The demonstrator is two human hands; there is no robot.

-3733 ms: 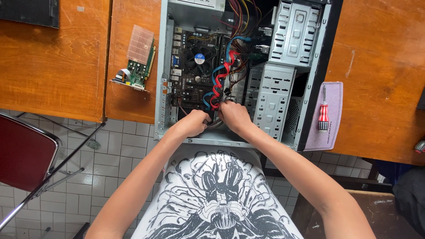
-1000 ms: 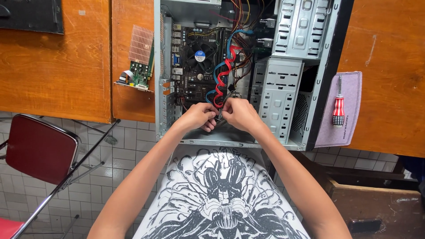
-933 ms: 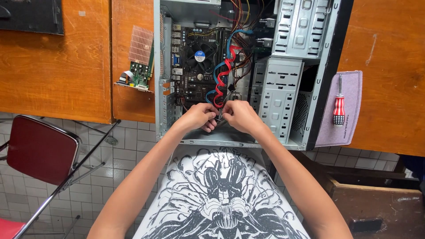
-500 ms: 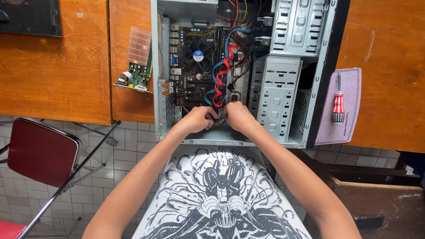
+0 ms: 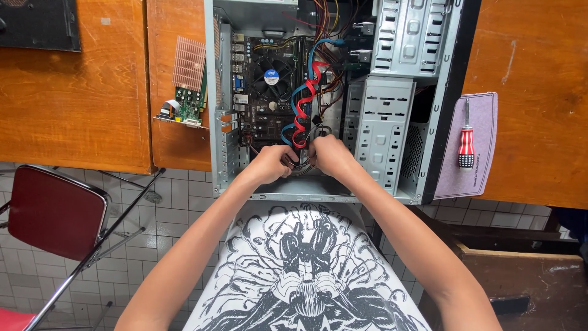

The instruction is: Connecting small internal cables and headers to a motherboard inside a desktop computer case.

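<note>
Grey metal computer case [image 5: 398, 110], dark motherboard [image 5: 260, 116] inside. Red cables [image 5: 304, 104] twisted with blue cables [image 5: 318, 46]. Green expansion card [image 5: 187, 101] on orange-brown wood table [image 5: 73, 110]. Screwdriver [image 5: 467, 144], red-and-white striped handle, on mauve mat [image 5: 481, 165]. Dark red chair [image 5: 52, 211]. White shirt [image 5: 306, 276], black creature print.

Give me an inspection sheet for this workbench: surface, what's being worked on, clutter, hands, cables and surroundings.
Surface: orange-brown wooden desktops, scuffed.
Job's things: open grey metal computer case lying on its side; dark motherboard with black round cooler fan.
Clutter: green expansion card with copper-coloured heatsink left of the case; red-and-white-handled screwdriver on a mauve mat.
Hands: left hand and right hand close together at the board's lower edge, fingers among small wires; grip unclear.
Cables: red and blue flat cables twisted together.
Surroundings: dark red folding chair, grey tiled floor.
</note>
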